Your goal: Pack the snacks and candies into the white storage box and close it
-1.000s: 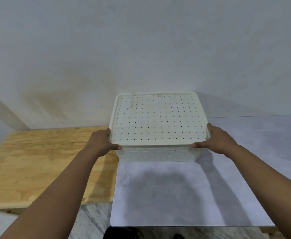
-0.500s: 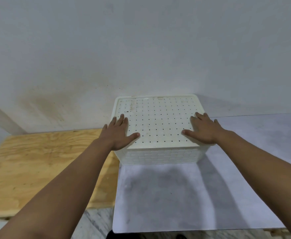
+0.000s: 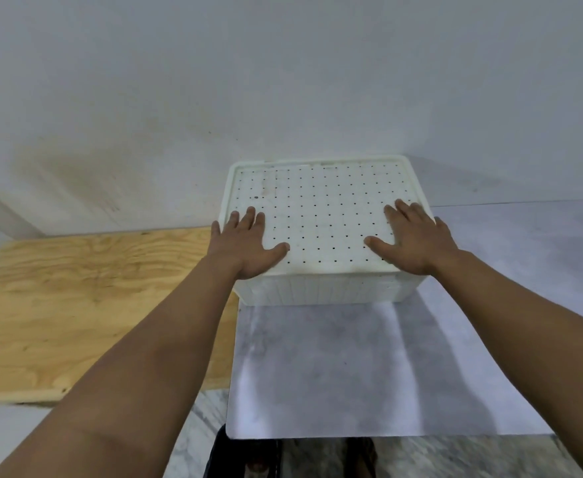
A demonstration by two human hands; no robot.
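The white storage box [image 3: 321,289] stands at the far edge of the grey table, against the wall. Its perforated white lid [image 3: 321,208] lies flat on top, covering the box. My left hand [image 3: 245,244] rests palm down on the lid's near left corner, fingers spread. My right hand [image 3: 414,238] rests palm down on the near right part of the lid, fingers spread too. Neither hand grips anything. No snacks or candies are visible; the inside of the box is hidden by the lid.
The grey table [image 3: 369,367] extends toward me and to the right. A lower plywood board [image 3: 76,305] lies to the left of it. A pale wall [image 3: 283,81] rises right behind the box. Marble floor [image 3: 455,457] shows below the table's front edge.
My hands left the lid's side edges and came up onto its top, then slid outward toward the near corners. The lid and box stayed in place.
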